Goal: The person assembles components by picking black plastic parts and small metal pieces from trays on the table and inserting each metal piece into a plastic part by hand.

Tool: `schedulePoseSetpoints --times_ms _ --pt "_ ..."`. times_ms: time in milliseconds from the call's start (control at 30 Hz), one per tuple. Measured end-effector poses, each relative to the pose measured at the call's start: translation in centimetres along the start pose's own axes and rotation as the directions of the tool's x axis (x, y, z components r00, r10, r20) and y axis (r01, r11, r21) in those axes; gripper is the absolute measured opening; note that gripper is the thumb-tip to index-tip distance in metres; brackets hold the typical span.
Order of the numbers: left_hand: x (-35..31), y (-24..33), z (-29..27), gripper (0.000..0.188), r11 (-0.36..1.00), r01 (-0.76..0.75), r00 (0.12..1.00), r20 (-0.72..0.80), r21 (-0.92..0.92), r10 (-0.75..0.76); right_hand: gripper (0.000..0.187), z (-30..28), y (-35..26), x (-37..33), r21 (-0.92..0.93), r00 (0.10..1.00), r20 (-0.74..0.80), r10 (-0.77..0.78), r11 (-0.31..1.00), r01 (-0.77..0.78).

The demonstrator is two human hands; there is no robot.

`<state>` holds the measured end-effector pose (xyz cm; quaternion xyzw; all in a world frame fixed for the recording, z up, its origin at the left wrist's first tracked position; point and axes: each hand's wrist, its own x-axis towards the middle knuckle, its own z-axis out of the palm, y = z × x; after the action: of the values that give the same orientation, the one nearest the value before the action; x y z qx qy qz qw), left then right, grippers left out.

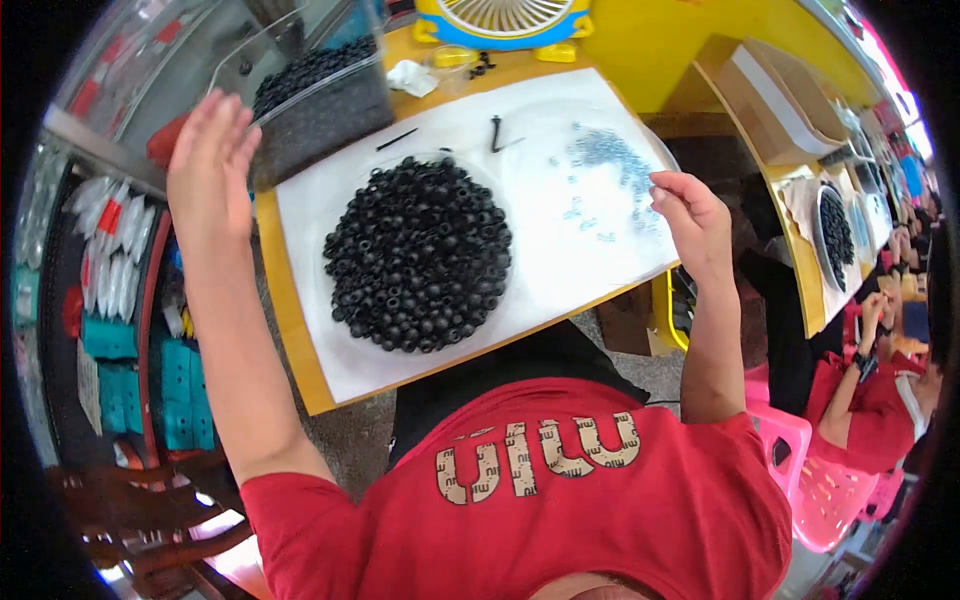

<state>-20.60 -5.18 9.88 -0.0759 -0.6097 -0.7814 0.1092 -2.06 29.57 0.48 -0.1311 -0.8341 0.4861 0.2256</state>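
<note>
My left hand (212,165) is raised at the near left side of a clear plastic bin (340,110) that contains many small black parts. Its fingers are stretched out, with nothing visible in them. At the right edge of the white sheet (545,260), my right hand (697,225) has its thumb and forefinger pinched together beside scattered small clear bluish pieces (612,158). Whatever may be between those fingertips is too small to make out. Between my hands, a heap of round black parts with holes (418,255) fills a shallow clear round tray.
A thin black stick (397,140) and a small black hooked piece (495,133) lie beyond the heap. Farther back stand a small clear cup (455,60) and a blue-yellow fan (505,25). A person in red (870,410) sits at the right, near another table with a black-filled tray (834,235).
</note>
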Motion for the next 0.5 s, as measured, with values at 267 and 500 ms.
schedulePoseSetpoints --times_ms 267,500 --pt "-12.8 -6.0 1.3 0.015 0.901 0.207 0.921 0.236 0.382 -0.311 0.012 1.9 2.3 0.7 -0.372 0.943 0.313 -0.11 0.9 0.228" --pt "-15.0 -6.6 1.4 0.016 0.885 0.256 0.875 0.296 0.39 -0.383 0.014 3.3 2.1 1.2 -0.497 0.883 0.467 -0.054 0.809 0.313"
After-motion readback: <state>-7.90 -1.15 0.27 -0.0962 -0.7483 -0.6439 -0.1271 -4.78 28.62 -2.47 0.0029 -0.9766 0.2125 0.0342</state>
